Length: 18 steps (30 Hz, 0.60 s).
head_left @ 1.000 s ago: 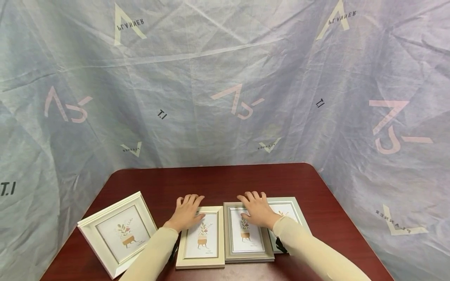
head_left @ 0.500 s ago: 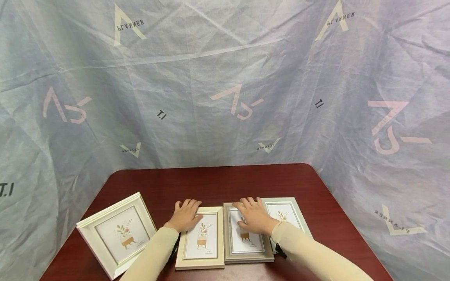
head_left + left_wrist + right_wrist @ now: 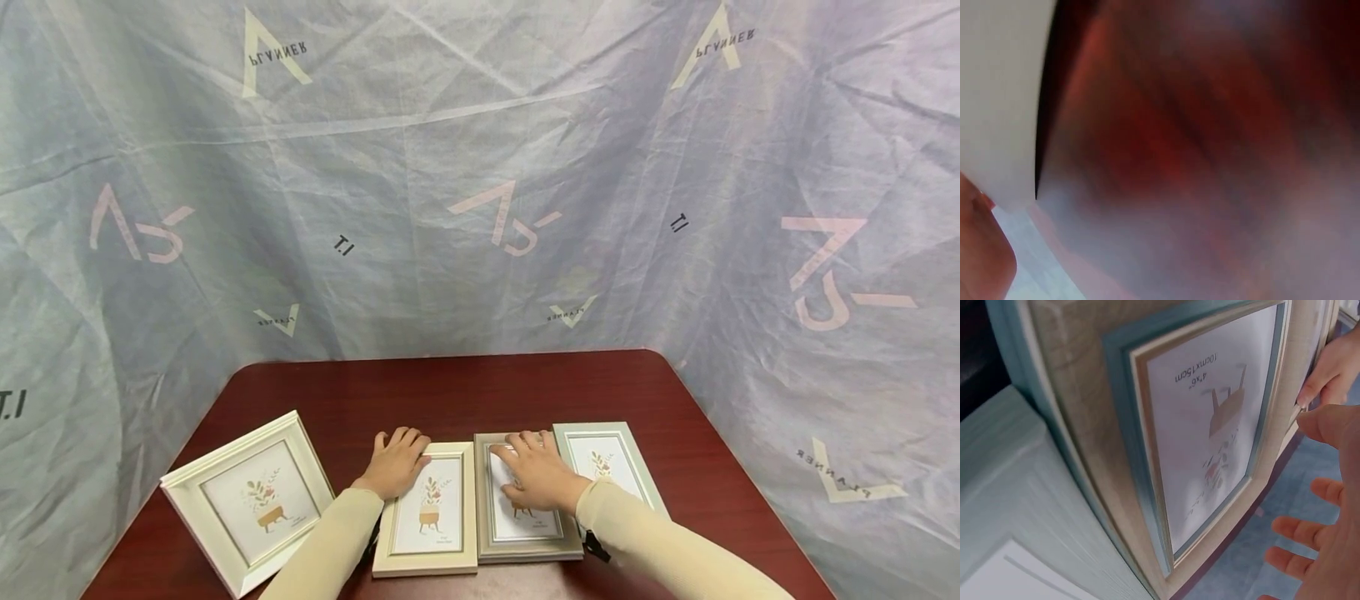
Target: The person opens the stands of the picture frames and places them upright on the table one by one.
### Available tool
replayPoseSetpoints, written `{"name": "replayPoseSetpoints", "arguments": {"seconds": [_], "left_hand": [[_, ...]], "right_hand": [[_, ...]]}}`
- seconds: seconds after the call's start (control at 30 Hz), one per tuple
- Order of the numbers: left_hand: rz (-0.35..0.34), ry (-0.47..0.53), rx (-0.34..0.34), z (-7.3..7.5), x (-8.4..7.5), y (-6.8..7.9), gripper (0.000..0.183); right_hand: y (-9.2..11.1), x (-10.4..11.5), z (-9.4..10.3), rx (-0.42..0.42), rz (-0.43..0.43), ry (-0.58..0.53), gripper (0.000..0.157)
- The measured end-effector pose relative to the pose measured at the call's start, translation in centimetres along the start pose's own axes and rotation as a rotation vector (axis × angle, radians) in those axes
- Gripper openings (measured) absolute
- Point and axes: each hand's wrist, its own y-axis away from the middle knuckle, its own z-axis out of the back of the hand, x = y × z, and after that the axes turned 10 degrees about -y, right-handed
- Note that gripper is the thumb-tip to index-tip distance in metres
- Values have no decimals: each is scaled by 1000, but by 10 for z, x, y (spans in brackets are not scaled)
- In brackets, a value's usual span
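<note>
Between the tabletop's (image 3: 450, 392) side edges, count four picture frames (image 3: 427, 517) (one askew, leftmost); at two, see left hand (image 3: 393, 464) and right hand (image 3: 542, 473), both spread.

Your left hand (image 3: 393, 467) is bare, and just behind it begins your left sleeve (image 3: 330, 543), long, plain and pale cream. Your right sleeve (image 3: 660, 540) matches it, its cuff ending at the wrist behind your bare right hand (image 3: 538, 475). Both look close-fitting, in smooth, soft-looking cloth. Behind your right hand, below the cuff, a small black piece (image 3: 597, 547) pokes out; its details are too small to read.
</note>
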Motion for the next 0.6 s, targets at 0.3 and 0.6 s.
{"name": "replayPoseSetpoints", "arguments": {"seconds": [0.3,0.6], "left_hand": [[-17,-48,-32,-1,-2,-2,23],[-13,-26,-71,5,-1,-2,19]], "right_hand": [[1,0,1,-3,-2,4,61],[4,-9,4,-84,6,-17,61]]}}
